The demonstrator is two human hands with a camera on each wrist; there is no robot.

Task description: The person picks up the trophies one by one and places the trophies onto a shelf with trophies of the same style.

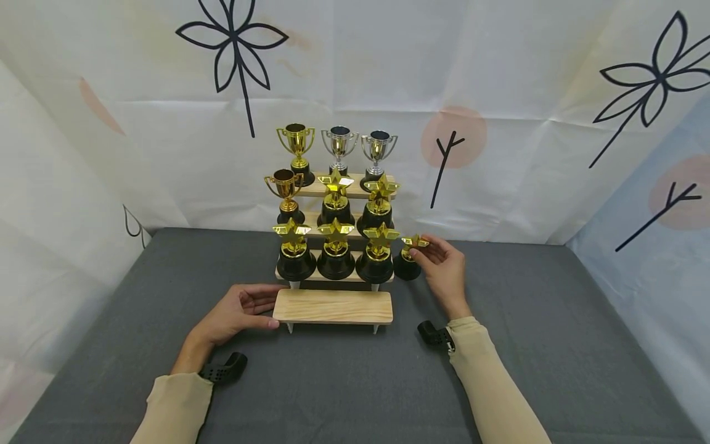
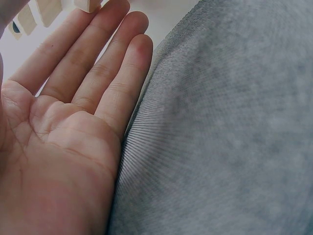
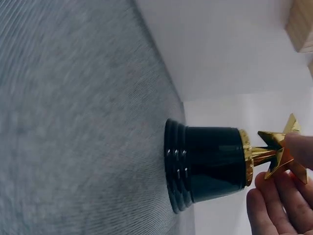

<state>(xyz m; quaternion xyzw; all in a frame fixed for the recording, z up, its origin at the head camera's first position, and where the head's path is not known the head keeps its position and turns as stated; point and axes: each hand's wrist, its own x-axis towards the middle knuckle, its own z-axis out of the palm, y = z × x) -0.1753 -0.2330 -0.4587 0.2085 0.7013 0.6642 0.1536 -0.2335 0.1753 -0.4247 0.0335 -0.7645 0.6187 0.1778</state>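
Observation:
My right hand (image 1: pixel 446 274) pinches a gold star trophy (image 3: pixel 215 161) by its star. The trophy's black round base is upright at the right side of a tiered wooden stand (image 1: pixel 333 306), low over the table; whether it touches the cloth I cannot tell. At the stand's left end, my left hand (image 1: pixel 233 314) rests its fingertips and thumb against the lowest step. Its fingers look straight in the left wrist view, one tip near a wooden edge (image 2: pixel 87 5). Three star trophies (image 1: pixel 336 259) stand on the step above the lowest.
Higher up the stand are a bronze-gold cup (image 1: pixel 285 188), two more star trophies (image 1: pixel 378 206), a gold cup (image 1: pixel 296 145) and two silver cups (image 1: pixel 339 145). A grey cloth (image 1: pixel 333 388) covers the table. Behind hangs a patterned white curtain (image 1: pixel 510 185).

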